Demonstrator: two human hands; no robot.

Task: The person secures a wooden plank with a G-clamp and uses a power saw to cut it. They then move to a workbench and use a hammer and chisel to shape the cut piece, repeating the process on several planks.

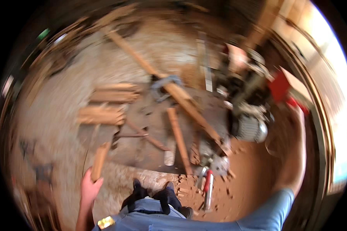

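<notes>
My left hand (pixel 90 186) is closed round the lower end of a short wooden strip (pixel 100 157), which points up and away from me at the lower left. Far out to the right, my right arm stretches to a red and pale box-shaped thing (pixel 281 85). My right hand (pixel 295 112) is at a bright red part just under that box. Motion blur smears its fingers, so I cannot make out whether they grip it. Left of this hand stands a machine with a ribbed grey motor (pixel 250 128).
A long wooden bar (pixel 177 92) lies diagonally across a dark board (pixel 142 152), with a blue-grey clamp-like piece (pixel 164 86) around it. Stacked wood pieces (pixel 104 114) lie at left. A red-handled tool (pixel 208 184) rests among wood scraps by my feet. A bright window-like opening is at right.
</notes>
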